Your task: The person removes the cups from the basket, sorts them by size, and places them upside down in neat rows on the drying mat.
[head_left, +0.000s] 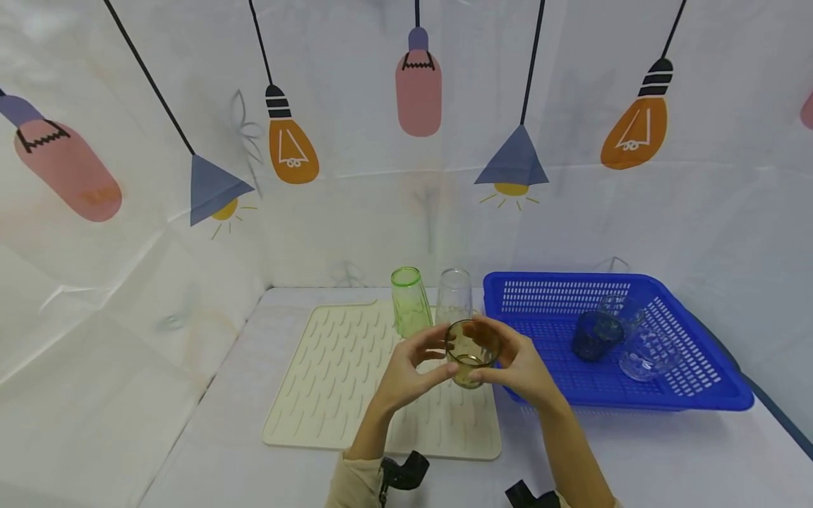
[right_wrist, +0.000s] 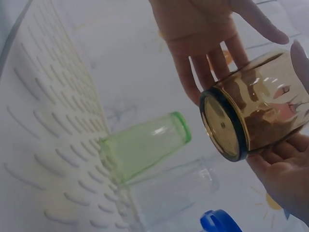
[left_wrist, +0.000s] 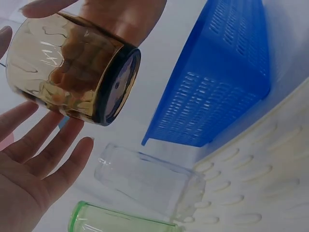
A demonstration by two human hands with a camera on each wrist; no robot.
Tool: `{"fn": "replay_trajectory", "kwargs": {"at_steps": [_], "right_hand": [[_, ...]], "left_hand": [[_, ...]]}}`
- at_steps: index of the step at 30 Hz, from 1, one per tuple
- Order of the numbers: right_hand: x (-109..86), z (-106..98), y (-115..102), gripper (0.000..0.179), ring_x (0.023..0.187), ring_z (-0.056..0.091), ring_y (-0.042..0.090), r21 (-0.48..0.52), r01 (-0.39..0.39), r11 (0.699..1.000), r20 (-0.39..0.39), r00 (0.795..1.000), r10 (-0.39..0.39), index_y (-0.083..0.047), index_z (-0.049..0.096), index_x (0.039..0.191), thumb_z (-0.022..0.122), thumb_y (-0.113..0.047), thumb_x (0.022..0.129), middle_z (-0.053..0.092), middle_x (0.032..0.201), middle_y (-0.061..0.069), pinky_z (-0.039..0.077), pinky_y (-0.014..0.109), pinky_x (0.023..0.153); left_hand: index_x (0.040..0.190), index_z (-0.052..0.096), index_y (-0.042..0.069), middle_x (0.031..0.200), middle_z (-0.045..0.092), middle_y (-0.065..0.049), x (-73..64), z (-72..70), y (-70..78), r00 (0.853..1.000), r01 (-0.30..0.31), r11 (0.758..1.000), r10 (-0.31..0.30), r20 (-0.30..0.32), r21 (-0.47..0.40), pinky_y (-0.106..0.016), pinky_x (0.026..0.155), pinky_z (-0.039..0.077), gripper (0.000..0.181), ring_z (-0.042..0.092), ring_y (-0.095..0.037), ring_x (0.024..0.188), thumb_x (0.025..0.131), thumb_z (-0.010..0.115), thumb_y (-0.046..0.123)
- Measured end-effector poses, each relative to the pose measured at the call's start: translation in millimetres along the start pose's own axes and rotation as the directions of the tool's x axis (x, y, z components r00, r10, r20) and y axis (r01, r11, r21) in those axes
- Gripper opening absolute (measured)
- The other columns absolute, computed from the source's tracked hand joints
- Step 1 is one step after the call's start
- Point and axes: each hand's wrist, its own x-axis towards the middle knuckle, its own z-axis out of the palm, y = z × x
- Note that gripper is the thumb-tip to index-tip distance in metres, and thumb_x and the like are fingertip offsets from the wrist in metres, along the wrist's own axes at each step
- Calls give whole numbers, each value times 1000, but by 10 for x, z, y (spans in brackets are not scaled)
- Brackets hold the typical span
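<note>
An amber-tinted glass tumbler is held up over the right part of a cream drying mat. My left hand grips its left side, thumb in front and fingers behind. On the other side, my right hand holds it the same way. The tumbler's thick dark base shows in the right wrist view, and it looks empty. Behind the hands, a tall green glass and a tall clear glass stand on the back of the mat.
To the right sits a blue perforated basket. Inside it lie a dark glass and clear glassware, partly overlapping. A white sheet printed with lamps hangs behind and left of the white table.
</note>
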Motion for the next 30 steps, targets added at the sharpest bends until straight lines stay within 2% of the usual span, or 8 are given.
{"fn": "replay_trajectory", "kwargs": {"at_steps": [4, 6, 10, 14, 19, 24, 30], "right_hand": [[4, 41, 0, 70, 122, 52, 12, 20, -34, 999, -6, 999, 35, 16, 35, 134, 73, 7, 76, 56, 130, 11, 42, 22, 100], [6, 58, -2, 72, 121, 52, 11, 29, -47, 998, -10, 999, 47, 18, 34, 134, 73, 7, 75, 56, 130, 7, 43, 21, 99], [8, 79, -10, 75, 120, 52, 10, 27, -71, 997, -23, 997, 71, 21, 30, 133, 75, 4, 75, 55, 129, 6, 45, 20, 96], [2, 90, -6, 76, 122, 51, 11, 18, -80, 997, -22, 996, 81, 20, 30, 134, 75, 4, 74, 53, 131, 14, 43, 22, 99], [-5, 99, 15, 79, 125, 49, 16, 12, -98, 995, 12, 995, 98, 17, 29, 137, 75, 7, 73, 44, 133, 33, 43, 22, 99], [-15, 94, 23, 80, 128, 46, 13, -20, -120, 993, 44, 992, 121, 13, 28, 140, 73, 9, 74, 39, 134, 38, 39, 20, 102], [-22, 111, 14, 79, 126, 48, 13, -91, -142, 986, 25, 989, 144, 12, 29, 140, 74, 6, 75, 42, 135, 34, 41, 20, 100]], "left_hand": [[135, 45, -5, 121, 58, -26, 4, 13, 3, 1000, 24, 1000, -24, 2, 16, -37, 88, 52, 59, 57, -36, 110, 84, 71, 11], [135, 45, -4, 121, 58, -25, 9, 17, 14, 999, 34, 999, -34, -1, 26, -37, 88, 52, 60, 56, -38, 110, 82, 71, 6], [138, 44, 0, 121, 60, -18, 16, 24, 28, 997, 72, 996, -72, -5, 52, -35, 90, 51, 64, 57, -32, 111, 82, 73, 12], [139, 43, 3, 123, 60, -14, 23, 27, 40, 995, 96, 993, -95, -8, 71, -35, 91, 50, 71, 58, -26, 112, 81, 75, 29], [134, 48, -2, 120, 62, -17, 31, 23, 44, 996, 79, 993, -76, -36, 89, -35, 90, 51, 77, 60, -27, 109, 78, 74, 44], [132, 51, -1, 116, 64, -14, 31, 20, 51, 995, 86, 992, -82, -51, 88, -33, 88, 52, 73, 61, -25, 106, 77, 76, 41], [137, 45, 1, 123, 60, -14, 40, 22, 68, 993, 115, 987, -115, -8, 108, -39, 91, 50, 72, 58, -26, 111, 79, 77, 28]]}}
